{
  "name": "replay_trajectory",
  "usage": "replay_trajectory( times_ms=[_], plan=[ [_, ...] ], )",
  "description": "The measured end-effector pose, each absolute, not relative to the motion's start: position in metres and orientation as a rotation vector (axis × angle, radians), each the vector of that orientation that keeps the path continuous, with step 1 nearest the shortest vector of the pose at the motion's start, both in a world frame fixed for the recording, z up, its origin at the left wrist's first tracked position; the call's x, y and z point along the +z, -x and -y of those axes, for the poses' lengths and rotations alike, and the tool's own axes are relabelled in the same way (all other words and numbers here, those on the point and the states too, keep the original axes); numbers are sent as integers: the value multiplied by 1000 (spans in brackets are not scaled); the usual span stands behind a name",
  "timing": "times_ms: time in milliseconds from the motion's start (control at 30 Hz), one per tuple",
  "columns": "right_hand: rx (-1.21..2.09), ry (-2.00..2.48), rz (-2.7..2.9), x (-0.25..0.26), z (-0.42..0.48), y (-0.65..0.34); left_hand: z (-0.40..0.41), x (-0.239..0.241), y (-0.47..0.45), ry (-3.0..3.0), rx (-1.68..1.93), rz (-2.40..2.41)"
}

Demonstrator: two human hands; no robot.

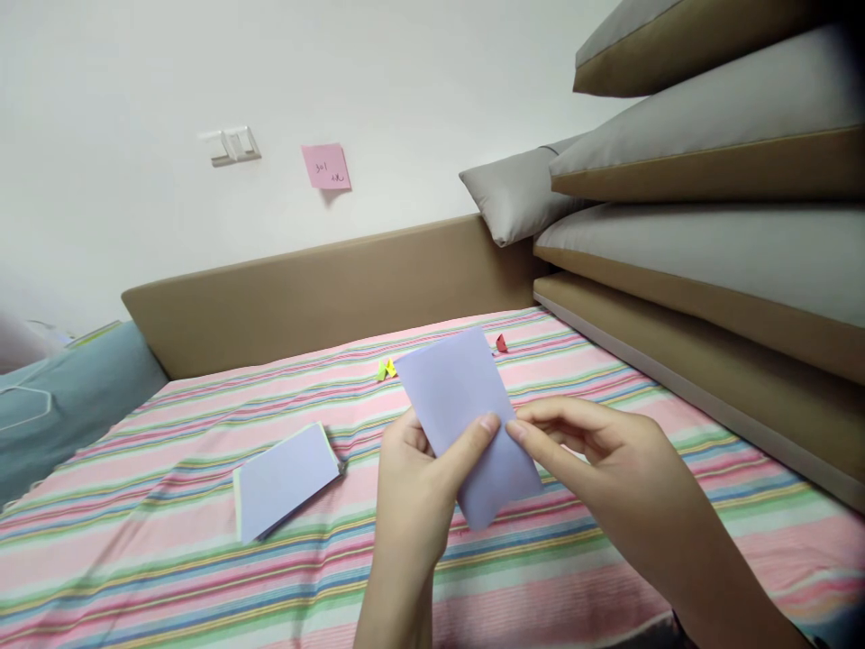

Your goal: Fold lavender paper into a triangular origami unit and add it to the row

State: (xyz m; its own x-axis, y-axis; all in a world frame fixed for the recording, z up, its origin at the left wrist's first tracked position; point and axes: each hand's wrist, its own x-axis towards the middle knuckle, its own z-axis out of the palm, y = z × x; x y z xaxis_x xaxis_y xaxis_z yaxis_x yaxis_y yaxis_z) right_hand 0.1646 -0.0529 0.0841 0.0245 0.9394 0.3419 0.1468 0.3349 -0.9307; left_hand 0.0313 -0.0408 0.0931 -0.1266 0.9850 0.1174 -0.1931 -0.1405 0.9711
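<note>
A rectangular sheet of lavender paper (450, 383) is held up, tilted, above the striped bedspread. My left hand (423, 487) grips it from the left, thumb flat across its front and the other fingers behind it. At the paper's right edge, my right hand (601, 451) pinches with thumb and forefinger. To the left lies a stack of paper (287, 482), lavender on top with pale green showing at the edge. Beyond the held sheet sit small folded yellow-green paper pieces (386, 369) and a small red folded paper piece (501, 343).
The striped bedspread (168, 559) spreads under everything, slightly wrinkled. A brown padded board (338, 297) runs along the wall. Grey and brown cushions (709, 243) are piled at the right, beside a grey pillow (517, 194). A pink sticky note (326, 168) and wall switches (231, 145) are above.
</note>
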Motion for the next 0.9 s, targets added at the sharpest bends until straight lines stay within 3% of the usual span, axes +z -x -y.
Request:
replay_trajectory(
  times_ms=[900],
  plan=[
    [1180, 1047, 1333, 76, 33, -172, 16, 74, -22, -1101, 1222, -995]
  ],
)
